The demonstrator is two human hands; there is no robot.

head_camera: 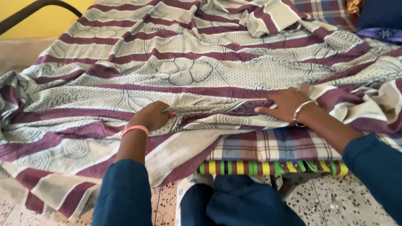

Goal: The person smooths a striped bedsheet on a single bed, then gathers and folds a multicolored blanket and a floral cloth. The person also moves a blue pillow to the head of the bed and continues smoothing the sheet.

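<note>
Both hands are working a striped sheet (184, 71) over the bed (278, 145): left hand (151, 115) is pinching a fold, right hand (286, 103) is pressing flat, fingers spread, pinning the rumpled cloth against sliding floorward.

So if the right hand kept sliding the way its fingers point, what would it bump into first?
The right hand lies flat on the striped bedsheet, fingers pointing left. Going straight on, it would likely push up folds of that sheet, then reach the left hand gripping the same sheet.
</note>
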